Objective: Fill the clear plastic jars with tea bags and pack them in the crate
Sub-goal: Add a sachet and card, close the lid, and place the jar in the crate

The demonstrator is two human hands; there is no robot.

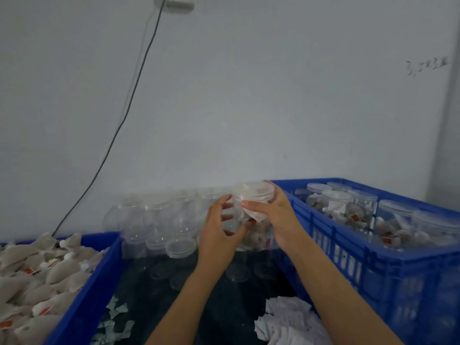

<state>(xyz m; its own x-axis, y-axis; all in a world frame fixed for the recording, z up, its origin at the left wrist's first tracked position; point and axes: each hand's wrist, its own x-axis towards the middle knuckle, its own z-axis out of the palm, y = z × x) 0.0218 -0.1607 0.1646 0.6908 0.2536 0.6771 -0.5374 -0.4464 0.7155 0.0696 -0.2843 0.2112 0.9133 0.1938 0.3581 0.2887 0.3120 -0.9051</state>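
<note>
Both hands hold one clear plastic jar (245, 215) with tea bags inside, raised in front of the wall. My right hand (270, 210) grips its clear lid (254, 192) from the right side. My left hand (220, 222) curls round the jar's body from the left. The blue crate (348, 245) at the right holds several lidded jars filled with tea bags (341, 205). Loose tea bags (37, 275) fill a blue tray (99, 275) at the left.
Several empty clear jars (154, 220) stand against the wall between tray and crate, with loose lids (180, 247) in front. White paper slips (291, 322) and scraps (114, 319) lie on the dark tabletop. A black cable (129, 100) hangs down the wall.
</note>
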